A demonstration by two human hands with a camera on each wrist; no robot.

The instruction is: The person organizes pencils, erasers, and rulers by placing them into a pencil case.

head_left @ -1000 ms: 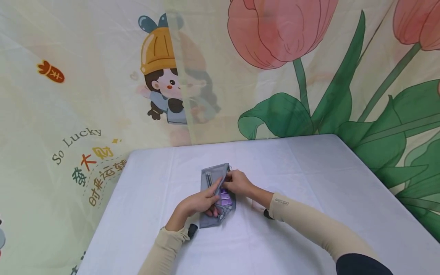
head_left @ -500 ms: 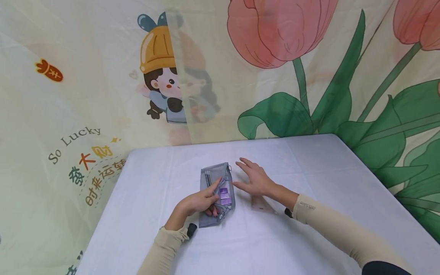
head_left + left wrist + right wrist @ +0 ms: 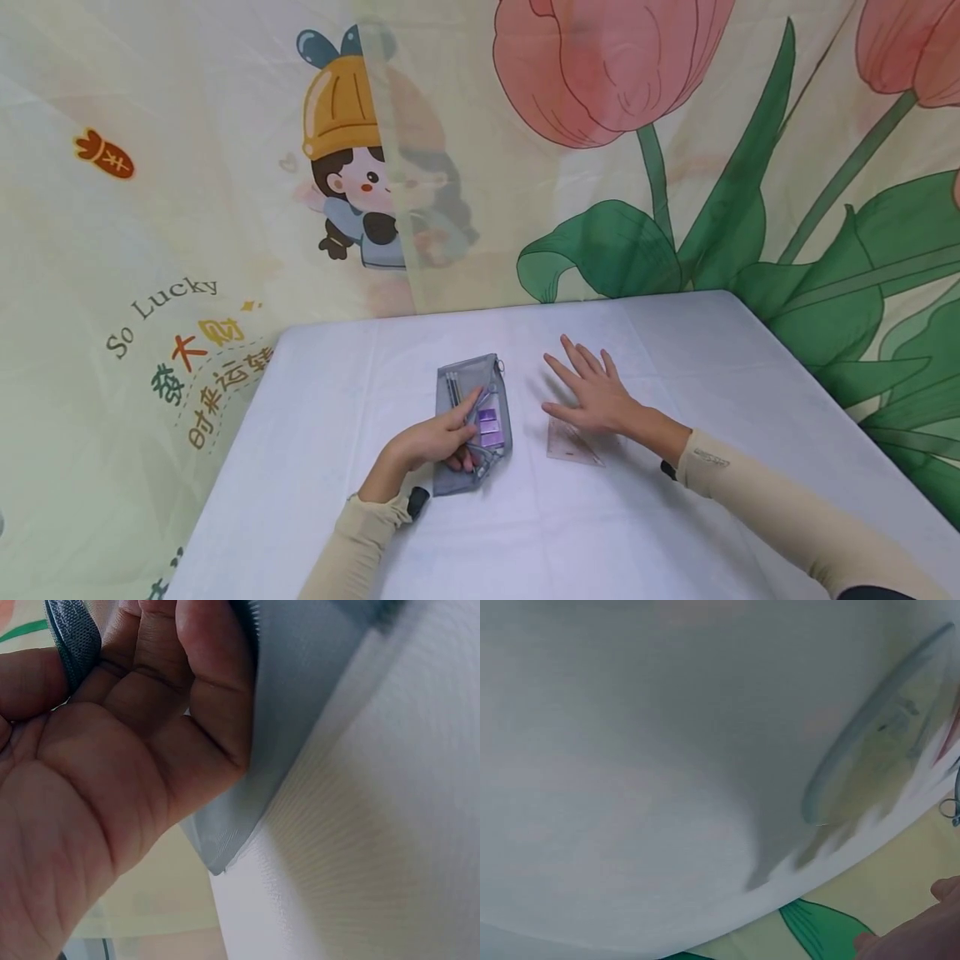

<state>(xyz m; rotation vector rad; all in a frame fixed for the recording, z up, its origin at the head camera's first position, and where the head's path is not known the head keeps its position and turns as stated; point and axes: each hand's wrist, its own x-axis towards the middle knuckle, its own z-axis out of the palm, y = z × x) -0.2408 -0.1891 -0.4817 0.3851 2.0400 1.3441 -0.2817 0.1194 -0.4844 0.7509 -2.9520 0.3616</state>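
Observation:
A grey mesh zip pencil pouch lies on the white table. Inside it show several slim pencils and a row of purple blocks. My left hand grips the pouch's opening, fingers in the mouth; the left wrist view shows a zip edge between thumb and fingers. To the right, a clear set square lies flat, partly hidden by my right hand. That hand hovers with spread fingers, holding nothing. In the right wrist view the set square is beside the hand's shadow.
The white-covered table reaches back to a printed cloth backdrop with tulips and a cartoon figure. A small ring hangs at the pouch's far right corner.
My right hand has let go of the pouch edge and moved right, fingers spread, to above the set square. The left hand keeps its grip, and the pouch has barely shifted.

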